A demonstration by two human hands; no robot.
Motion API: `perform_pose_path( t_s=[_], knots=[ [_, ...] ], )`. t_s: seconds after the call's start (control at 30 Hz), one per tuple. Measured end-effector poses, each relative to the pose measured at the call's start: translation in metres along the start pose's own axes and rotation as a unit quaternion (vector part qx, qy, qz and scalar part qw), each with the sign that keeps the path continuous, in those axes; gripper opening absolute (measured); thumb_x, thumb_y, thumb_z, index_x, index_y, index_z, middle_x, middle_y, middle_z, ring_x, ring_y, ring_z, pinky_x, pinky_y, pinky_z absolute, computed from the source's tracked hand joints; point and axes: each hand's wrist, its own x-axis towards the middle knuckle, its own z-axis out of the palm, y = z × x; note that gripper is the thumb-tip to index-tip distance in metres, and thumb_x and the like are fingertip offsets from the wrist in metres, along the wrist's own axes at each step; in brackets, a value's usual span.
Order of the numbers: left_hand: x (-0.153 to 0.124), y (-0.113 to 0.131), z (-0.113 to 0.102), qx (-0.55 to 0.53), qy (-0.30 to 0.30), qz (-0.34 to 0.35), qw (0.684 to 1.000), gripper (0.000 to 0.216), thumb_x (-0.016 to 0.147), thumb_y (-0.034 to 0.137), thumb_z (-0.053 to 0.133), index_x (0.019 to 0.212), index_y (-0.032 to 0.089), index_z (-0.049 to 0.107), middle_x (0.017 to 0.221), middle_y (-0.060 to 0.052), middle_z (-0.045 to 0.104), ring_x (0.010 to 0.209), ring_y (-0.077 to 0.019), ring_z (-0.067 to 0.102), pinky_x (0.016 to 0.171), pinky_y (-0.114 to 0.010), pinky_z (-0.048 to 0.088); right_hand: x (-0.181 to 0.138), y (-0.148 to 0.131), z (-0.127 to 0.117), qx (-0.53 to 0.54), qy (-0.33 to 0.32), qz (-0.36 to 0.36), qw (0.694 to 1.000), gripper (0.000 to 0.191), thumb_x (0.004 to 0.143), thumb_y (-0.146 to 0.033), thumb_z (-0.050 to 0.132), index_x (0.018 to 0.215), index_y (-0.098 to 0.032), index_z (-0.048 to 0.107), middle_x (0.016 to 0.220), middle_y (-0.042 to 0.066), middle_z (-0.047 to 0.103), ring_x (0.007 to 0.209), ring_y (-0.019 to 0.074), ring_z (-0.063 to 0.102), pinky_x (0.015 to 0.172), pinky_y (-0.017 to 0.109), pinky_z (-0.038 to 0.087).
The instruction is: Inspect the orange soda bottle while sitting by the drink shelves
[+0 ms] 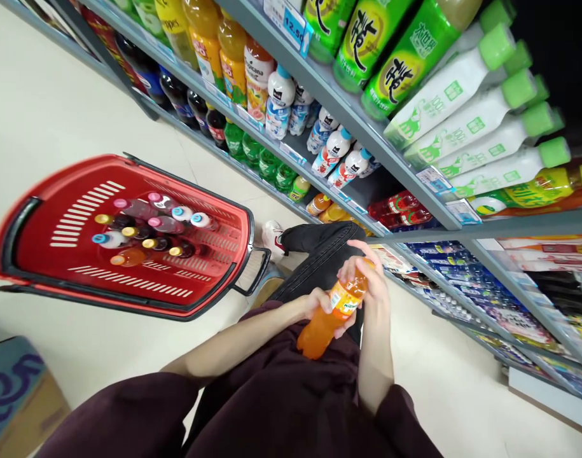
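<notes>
Gripping an orange soda bottle (329,313) above the lap, the left hand (325,304) wraps its middle while the right hand (373,280) closes around its top, beside the red basket (42,210) of bottles and the drink shelves (510,226).

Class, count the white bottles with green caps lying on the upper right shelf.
4 white bottles with green caps, stacked side by side on the shelf; more caps behind hint at hidden ones.

My hands hold an orange bottle (329,315) with an orange-and-green label above my maroon sleeves, beside a red basket (42,219) with black handles, pink-capped and gold-capped bottles inside, green bottles (395,57) shelved overhead.
</notes>
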Motion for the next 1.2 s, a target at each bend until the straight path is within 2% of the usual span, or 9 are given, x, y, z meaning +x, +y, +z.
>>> perform_pose_path(
  t_s=[0.07, 0.13, 0.2, 0.33, 0.47, 0.63, 0.83, 1.0, 1.2],
  knots=[
    [-0.001, 0.002, -0.004, 0.018, 0.013, 0.009, 1.0, 0.058, 0.052, 0.03, 0.073, 0.107, 0.014, 0.067, 0.082, -0.01, 0.071, 0.066, -0.029, 0.071, 0.062, -0.039, 0.055, 0.002, 0.001, 0.004, 0.01, 0.019, -0.001, 1.0, 0.028, 0.085, -0.039, 0.071, 0.108, -0.024, 0.068, 0.045, -0.011, 0.046, 0.048, 0.014, 0.06, 0.064, 0.031, 0.056],
    [-0.001, 0.003, -0.005, 0.044, 0.028, 0.025, 0.998, 0.05, 0.058, 0.037, 0.077, 0.101, 0.012, 0.07, 0.083, -0.01, 0.071, 0.065, -0.0264, 0.071, 0.06, -0.036, 0.055, 0.004, 0.001, 0.006, 0.0, 0.054, 0.012, 0.998, 0.021, 0.085, -0.038, 0.071, 0.099, -0.023, 0.07, 0.045, -0.011, 0.044, 0.048, 0.0134, 0.06, 0.061, 0.029, 0.056],
    [0.001, 0.003, -0.005, 0.062, 0.049, 0.046, 0.996, 0.047, 0.065, 0.043, 0.079, 0.097, 0.01, 0.071, 0.085, -0.01, 0.07, 0.065, -0.0239, 0.071, 0.057, -0.032, 0.055, 0.006, 0.002, 0.005, -0.026, 0.097, 0.029, 0.994, 0.023, 0.083, -0.041, 0.073, 0.095, -0.022, 0.07, 0.046, -0.01, 0.046, 0.048, 0.0145, 0.062, 0.053, 0.026, 0.053],
    [0.005, 0.0, -0.009, 0.058, 0.096, 0.091, 0.989, 0.049, 0.07, 0.044, 0.081, 0.104, 0.011, 0.068, 0.09, -0.01, 0.071, 0.068, -0.0236, 0.072, 0.055, -0.03, 0.057, 0.01, 0.009, 0.001, -0.077, 0.159, 0.044, 0.983, 0.032, 0.078, -0.049, 0.075, 0.09, -0.019, 0.07, 0.048, -0.008, 0.052, 0.048, 0.0168, 0.066, 0.045, 0.023, 0.047],
    [0.008, -0.003, -0.014, 0.041, 0.136, 0.103, 0.984, 0.054, 0.071, 0.054, 0.079, 0.099, 0.008, 0.07, 0.085, -0.013, 0.072, 0.066, -0.0236, 0.071, 0.057, -0.034, 0.06, 0.018, 0.019, -0.002, -0.145, 0.182, 0.056, 0.971, 0.038, 0.079, -0.056, 0.07, 0.086, -0.019, 0.069, 0.049, -0.006, 0.058, 0.047, 0.0176, 0.067, 0.043, 0.023, 0.049],
    [0.009, 0.0, -0.014, 0.037, 0.167, 0.113, 0.979, 0.059, 0.073, 0.065, 0.073, 0.087, 0.008, 0.07, 0.069, -0.012, 0.071, 0.06, -0.0226, 0.068, 0.055, -0.032, 0.057, 0.026, 0.023, 0.004, -0.263, 0.209, 0.069, 0.939, 0.029, 0.085, -0.05, 0.064, 0.082, -0.021, 0.069, 0.052, -0.002, 0.066, 0.047, 0.0183, 0.069, 0.044, 0.025, 0.052],
    [0.007, 0.003, -0.012, 0.033, 0.189, 0.114, 0.975, 0.06, 0.07, 0.067, 0.072, 0.078, 0.008, 0.069, 0.067, -0.012, 0.07, 0.061, -0.0221, 0.066, 0.057, -0.033, 0.058, 0.032, 0.022, 0.009, -0.308, 0.214, 0.063, 0.925, 0.027, 0.087, -0.049, 0.064, 0.082, -0.023, 0.069, 0.05, -0.002, 0.068, 0.044, 0.0177, 0.067, 0.043, 0.024, 0.049],
    [0.009, 0.003, -0.011, 0.037, 0.192, 0.126, 0.973, 0.059, 0.071, 0.066, 0.073, 0.081, 0.008, 0.069, 0.066, -0.012, 0.069, 0.061, -0.0221, 0.067, 0.056, -0.032, 0.058, 0.032, 0.025, 0.004, -0.266, 0.199, 0.069, 0.941, 0.03, 0.084, -0.052, 0.066, 0.09, -0.022, 0.068, 0.051, -0.003, 0.066, 0.045, 0.0177, 0.067, 0.043, 0.024, 0.05],
    [0.016, 0.001, -0.011, 0.055, 0.216, 0.162, 0.961, 0.055, 0.073, 0.057, 0.079, 0.095, 0.007, 0.07, 0.083, -0.014, 0.073, 0.063, -0.0241, 0.07, 0.056, -0.036, 0.061, 0.027, 0.028, -0.006, -0.138, 0.166, 0.062, 0.974, 0.034, 0.076, -0.051, 0.074, 0.09, -0.021, 0.065, 0.05, -0.006, 0.061, 0.045, 0.0169, 0.065, 0.042, 0.023, 0.049]
  ],
)
